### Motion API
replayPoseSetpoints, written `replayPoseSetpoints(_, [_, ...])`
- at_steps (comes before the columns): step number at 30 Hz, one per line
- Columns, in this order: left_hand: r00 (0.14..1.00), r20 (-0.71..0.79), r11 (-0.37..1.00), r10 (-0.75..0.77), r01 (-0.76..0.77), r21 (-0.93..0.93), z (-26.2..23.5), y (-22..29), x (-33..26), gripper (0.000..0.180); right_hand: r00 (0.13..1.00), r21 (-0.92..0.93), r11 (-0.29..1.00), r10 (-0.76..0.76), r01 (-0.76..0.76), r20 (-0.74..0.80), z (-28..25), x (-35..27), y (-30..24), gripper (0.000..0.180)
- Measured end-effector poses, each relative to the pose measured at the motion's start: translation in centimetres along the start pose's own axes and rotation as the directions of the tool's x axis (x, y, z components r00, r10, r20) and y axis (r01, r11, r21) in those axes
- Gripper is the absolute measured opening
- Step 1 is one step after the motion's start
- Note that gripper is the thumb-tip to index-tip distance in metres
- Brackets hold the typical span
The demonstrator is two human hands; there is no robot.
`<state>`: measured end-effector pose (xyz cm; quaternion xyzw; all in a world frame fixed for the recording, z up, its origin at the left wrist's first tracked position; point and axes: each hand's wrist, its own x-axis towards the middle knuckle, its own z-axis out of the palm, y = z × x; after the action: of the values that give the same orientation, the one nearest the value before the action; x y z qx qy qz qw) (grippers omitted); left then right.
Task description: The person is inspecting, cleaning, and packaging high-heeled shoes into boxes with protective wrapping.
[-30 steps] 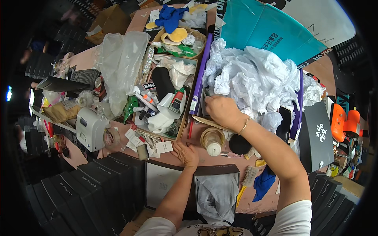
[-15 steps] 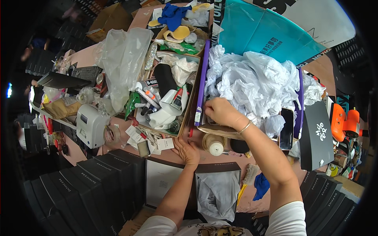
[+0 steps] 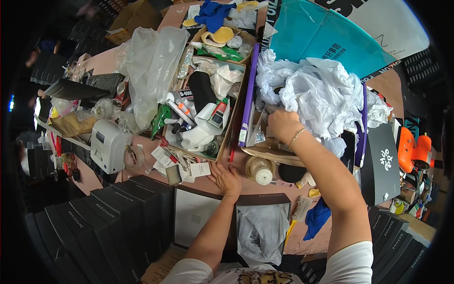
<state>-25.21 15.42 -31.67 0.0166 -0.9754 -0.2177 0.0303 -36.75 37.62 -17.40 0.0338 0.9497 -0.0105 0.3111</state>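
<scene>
My left hand (image 3: 226, 179) lies flat on the pink tabletop, fingers spread, beside a small white card (image 3: 200, 169) and below the front edge of a box of supplies (image 3: 215, 154). My right hand (image 3: 284, 126) reaches down inside the purple-sided box (image 3: 248, 102), against the heap of crumpled white tissue paper (image 3: 321, 90). Its fingers are curled, with the tips hidden, so what they hold cannot be made out. Close to that hand, a small clear packet (image 3: 257, 137) shows in the uncovered left corner. Between my forearms stands an open shoebox (image 3: 262, 199) with grey-white tissue inside.
A round bottle with a white cap (image 3: 260, 171) stands before the purple-sided box. Nearby lie a brush (image 3: 301, 208) and a blue cloth (image 3: 318, 218). Dark shoeboxes (image 3: 101, 220) line the lower left; a white label printer (image 3: 108, 146) and an orange tool (image 3: 416, 147) flank the table.
My right hand has moved from the box's left edge rightward and deeper inside. The tissue heap has shifted right, uncovering the left corner. My left hand stays flat on the table.
</scene>
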Motion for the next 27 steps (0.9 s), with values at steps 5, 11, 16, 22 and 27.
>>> replayPoseSetpoints(5, [1.000,-0.003,1.000,0.012,-0.012,-0.001,0.2,0.0,0.0,0.047,0.993,-0.192,0.979,-0.040,0.062,0.115,0.7,1.4,-0.6,0.023])
replayPoseSetpoints(11, [1.000,-0.004,1.000,-0.001,0.001,0.003,0.0,0.0,0.1,0.047,0.970,-0.293,0.931,-0.238,0.217,-0.040,4.8,1.4,0.7,0.020])
replayPoseSetpoints(16, [0.999,-0.028,1.000,0.028,-0.027,0.012,0.2,-0.3,0.0,0.047,0.972,-0.195,0.967,-0.190,0.162,-0.139,6.3,1.6,0.2,0.024])
replayPoseSetpoints(22, [1.000,-0.013,1.000,0.021,-0.021,0.004,0.0,0.0,0.2,0.047,0.976,-0.208,0.963,-0.194,0.171,-0.097,6.9,2.3,-0.1,0.020])
replayPoseSetpoints(27, [1.000,-0.021,1.000,0.020,-0.020,0.007,0.2,-0.2,0.2,0.048,0.908,0.047,0.969,-0.208,0.241,-0.363,3.0,-1.0,1.3,0.013])
